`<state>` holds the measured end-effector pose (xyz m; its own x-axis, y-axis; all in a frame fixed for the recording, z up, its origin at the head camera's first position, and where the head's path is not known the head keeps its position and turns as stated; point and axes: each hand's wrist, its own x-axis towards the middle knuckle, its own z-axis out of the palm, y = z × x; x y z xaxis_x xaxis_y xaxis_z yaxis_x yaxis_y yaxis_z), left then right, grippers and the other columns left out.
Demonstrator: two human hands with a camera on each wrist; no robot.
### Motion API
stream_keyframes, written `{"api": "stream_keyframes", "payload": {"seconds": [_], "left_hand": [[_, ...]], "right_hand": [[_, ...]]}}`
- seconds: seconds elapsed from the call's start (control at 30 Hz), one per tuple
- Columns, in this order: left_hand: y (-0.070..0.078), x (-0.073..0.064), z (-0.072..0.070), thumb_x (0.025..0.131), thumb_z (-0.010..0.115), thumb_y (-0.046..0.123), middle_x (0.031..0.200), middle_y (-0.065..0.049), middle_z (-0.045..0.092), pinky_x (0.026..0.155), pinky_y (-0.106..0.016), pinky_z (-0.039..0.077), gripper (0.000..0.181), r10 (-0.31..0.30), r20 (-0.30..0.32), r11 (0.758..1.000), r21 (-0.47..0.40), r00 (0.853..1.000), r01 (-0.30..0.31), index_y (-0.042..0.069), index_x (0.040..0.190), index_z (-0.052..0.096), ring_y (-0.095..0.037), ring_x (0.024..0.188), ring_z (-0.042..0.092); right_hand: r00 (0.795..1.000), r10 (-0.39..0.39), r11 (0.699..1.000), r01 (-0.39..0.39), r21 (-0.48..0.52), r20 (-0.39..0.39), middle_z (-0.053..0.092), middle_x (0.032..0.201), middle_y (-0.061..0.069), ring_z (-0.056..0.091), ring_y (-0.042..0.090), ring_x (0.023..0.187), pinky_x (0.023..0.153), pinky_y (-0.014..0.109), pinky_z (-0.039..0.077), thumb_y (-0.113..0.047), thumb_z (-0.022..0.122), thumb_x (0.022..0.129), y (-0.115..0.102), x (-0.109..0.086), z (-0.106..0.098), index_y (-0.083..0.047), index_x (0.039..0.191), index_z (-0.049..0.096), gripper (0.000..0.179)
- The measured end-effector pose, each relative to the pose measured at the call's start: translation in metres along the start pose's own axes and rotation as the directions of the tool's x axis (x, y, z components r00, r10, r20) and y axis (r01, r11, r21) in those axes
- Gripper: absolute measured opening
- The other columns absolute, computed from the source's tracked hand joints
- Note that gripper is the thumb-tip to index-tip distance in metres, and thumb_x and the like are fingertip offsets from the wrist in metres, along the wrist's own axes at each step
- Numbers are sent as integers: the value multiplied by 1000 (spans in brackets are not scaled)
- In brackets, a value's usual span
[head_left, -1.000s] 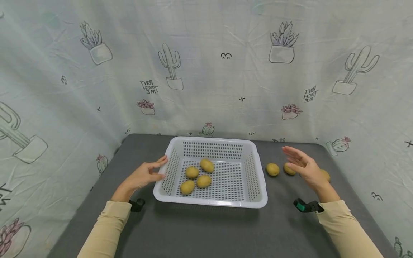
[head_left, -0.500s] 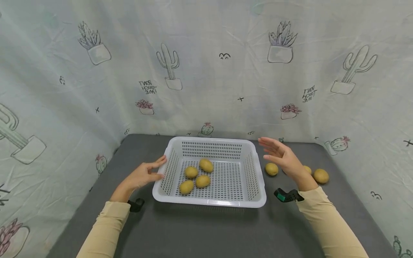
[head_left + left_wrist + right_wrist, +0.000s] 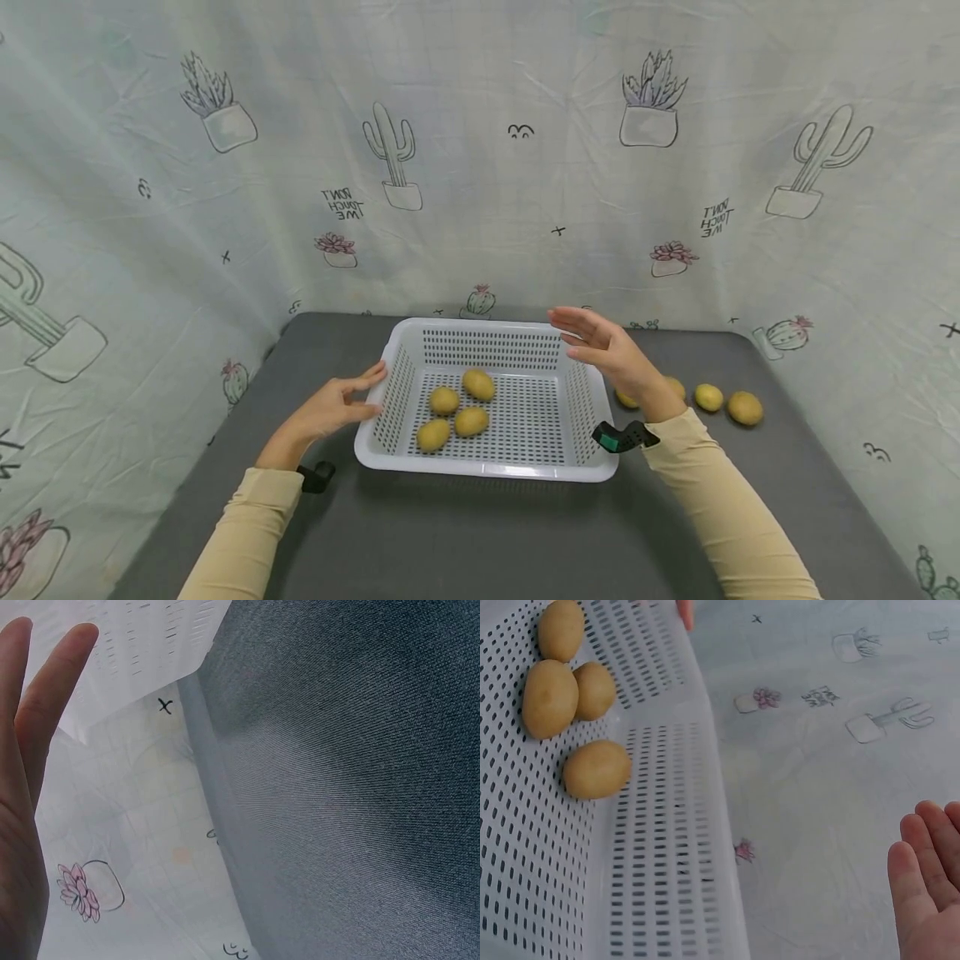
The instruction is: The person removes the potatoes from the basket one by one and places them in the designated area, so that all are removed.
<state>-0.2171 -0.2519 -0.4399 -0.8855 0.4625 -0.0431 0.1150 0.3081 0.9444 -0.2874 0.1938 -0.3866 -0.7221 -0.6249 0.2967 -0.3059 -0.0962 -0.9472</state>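
A white perforated plastic basket [image 3: 510,472] sits on the dark grey table with several potatoes [image 3: 471,422] grouped in its left half. My left hand [image 3: 330,410] is at the basket's left rim, fingertips and thumb resting against it. Its fingers [image 3: 56,682] look straight beside the basket wall in the left wrist view. My right hand [image 3: 603,350] hovers over the basket's back right corner, fingers extended and holding nothing. In the right wrist view its palm and fingers [image 3: 930,862] show bare beyond the rim.
More potatoes lie on the table right of the basket, among them a small one [image 3: 708,397] and a larger one [image 3: 746,408]; others are partly behind my right wrist. A printed cactus curtain [image 3: 480,208] hangs behind the table.
My right hand has moved left, from above the loose potatoes to the basket's right back corner, uncovering potatoes at the right. The left hand and basket have stayed put.
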Motion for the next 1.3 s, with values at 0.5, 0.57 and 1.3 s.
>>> {"api": "stream_keyframes", "payload": {"seconds": [0.5,0.57,1.3], "left_hand": [[-2,0,1,91,63,9,156,-21,3,83,-23,51,70,3,10,1000,25,1000,-4,-7,146,22,-37,111,59],[-1,-1,1,90,63,8,156,-20,3,83,-23,51,70,-6,4,1000,20,1000,6,-6,146,23,-37,111,60],[1,2,1,89,64,8,157,-19,6,81,-23,51,69,-19,-21,999,40,1000,20,-5,146,25,-37,106,62]], "right_hand": [[998,59,991,-57,121,-7,34,149,23,29,35,139,114,45,23,0,53,94,23,58,47,1,144,35,53],[998,59,989,-58,133,-8,33,149,24,31,34,139,114,43,25,0,53,93,26,65,53,2,144,34,54],[968,242,965,-248,86,73,33,150,21,28,37,140,111,50,28,0,53,94,73,89,63,1,145,33,55]]}}
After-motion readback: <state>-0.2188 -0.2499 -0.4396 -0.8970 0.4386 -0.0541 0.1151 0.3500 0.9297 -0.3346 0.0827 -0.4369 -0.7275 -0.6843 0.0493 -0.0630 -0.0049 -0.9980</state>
